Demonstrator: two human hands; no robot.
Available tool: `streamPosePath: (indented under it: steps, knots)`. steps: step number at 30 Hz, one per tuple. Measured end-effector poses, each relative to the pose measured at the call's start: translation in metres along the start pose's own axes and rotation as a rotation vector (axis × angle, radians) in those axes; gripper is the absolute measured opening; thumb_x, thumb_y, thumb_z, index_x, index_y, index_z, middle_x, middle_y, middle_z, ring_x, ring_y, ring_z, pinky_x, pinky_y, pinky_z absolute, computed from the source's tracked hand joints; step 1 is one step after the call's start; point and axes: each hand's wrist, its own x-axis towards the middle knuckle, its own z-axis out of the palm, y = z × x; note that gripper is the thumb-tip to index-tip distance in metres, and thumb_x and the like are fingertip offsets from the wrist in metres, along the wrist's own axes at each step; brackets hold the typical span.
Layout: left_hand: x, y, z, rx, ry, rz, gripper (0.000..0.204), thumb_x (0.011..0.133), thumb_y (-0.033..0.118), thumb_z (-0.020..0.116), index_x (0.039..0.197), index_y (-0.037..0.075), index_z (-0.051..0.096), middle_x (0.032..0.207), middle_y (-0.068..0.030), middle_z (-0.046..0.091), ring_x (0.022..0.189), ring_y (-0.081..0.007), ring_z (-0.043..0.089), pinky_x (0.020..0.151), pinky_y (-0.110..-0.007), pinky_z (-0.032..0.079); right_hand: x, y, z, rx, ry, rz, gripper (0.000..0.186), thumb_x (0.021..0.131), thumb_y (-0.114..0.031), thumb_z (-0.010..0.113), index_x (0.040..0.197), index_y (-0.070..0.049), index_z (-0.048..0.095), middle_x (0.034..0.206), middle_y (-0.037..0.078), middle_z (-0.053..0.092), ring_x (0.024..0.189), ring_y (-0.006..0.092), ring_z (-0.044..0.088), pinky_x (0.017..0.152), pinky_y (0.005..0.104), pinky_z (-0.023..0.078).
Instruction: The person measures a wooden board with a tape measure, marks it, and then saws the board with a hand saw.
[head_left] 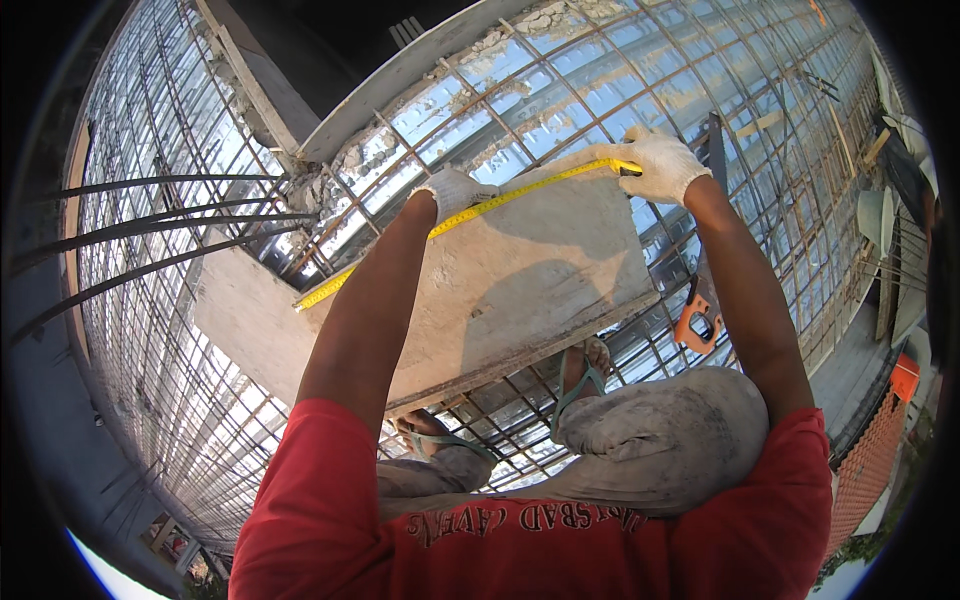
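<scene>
A yellow tape measure runs slantwise along the far edge of a grey, dusty board that lies across the rebar grid. My right hand, in a white glove, is closed on the tape's right end at the board's far right corner. My left hand, gloved too, is closed at the tape along the far edge; its fingertips are partly hidden. Past my left forearm the tape's other end reaches the board's left part. A handsaw with an orange handle lies right of the board, partly behind my right forearm.
Rebar mesh over shiny metal decking spreads around me. Several long bars stick out at the left. A concrete edge borders a dark opening at the far side. My sandalled feet are at the board's near edge.
</scene>
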Motion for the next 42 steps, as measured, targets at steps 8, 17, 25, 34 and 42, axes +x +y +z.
streamPosePath:
  steps: [8,17,25,34,42]
  knots:
    - [-0.091,0.073,-0.013,-0.096,0.412,0.034,0.037,0.100,0.039,0.067,0.106,0.004,0.078,0.091,-0.0214,0.076,0.091,-0.0398,0.074,0.085,-0.047,0.057,-0.095,-0.128,-0.033,0.308,-0.751,-0.265,0.070,0.084,-0.048,0.076,0.149,-0.025,0.062,0.125,0.016,0.073,0.106,0.0356,0.073,0.090,0.0445,0.058]
    - [-0.158,0.096,-0.140,-0.022,1.145,0.178,0.034,0.104,0.033,0.066,0.102,0.001,0.077,0.079,-0.0144,0.071,0.071,-0.0215,0.066,0.072,-0.037,0.054,-0.206,-0.145,0.058,0.614,-0.864,-0.081,0.075,0.089,-0.054,0.071,0.156,-0.023,0.054,0.135,0.016,0.070,0.117,0.0337,0.071,0.099,0.0417,0.054]
    - [-0.228,0.129,-0.215,-0.036,1.332,0.323,0.037,0.107,0.033,0.065,0.111,-0.001,0.078,0.083,-0.0049,0.072,0.076,-0.0115,0.059,0.074,-0.030,0.051,-0.262,-0.120,0.097,0.859,-0.435,0.347,0.093,0.084,-0.049,0.075,0.163,-0.015,0.041,0.138,0.022,0.069,0.121,0.0375,0.070,0.104,0.0450,0.054]
    - [-0.308,0.122,-0.287,-0.143,1.358,0.443,0.038,0.108,0.030,0.067,0.119,-0.005,0.077,0.097,-0.0024,0.075,0.088,-0.0085,0.062,0.082,-0.028,0.052,-0.222,-0.110,0.121,0.612,-0.050,0.647,0.111,0.085,-0.049,0.078,0.166,0.002,0.022,0.138,0.032,0.062,0.123,0.0447,0.065,0.102,0.0515,0.056]
    - [-0.236,0.122,-0.206,0.169,0.944,0.435,0.023,0.101,0.019,0.070,0.101,-0.003,0.077,0.080,-0.0148,0.072,0.071,-0.0222,0.068,0.072,-0.036,0.055,-0.199,-0.126,0.150,0.474,0.139,0.748,0.105,0.078,-0.051,0.086,0.160,-0.005,0.039,0.134,0.024,0.060,0.124,0.0440,0.061,0.107,0.0528,0.050]
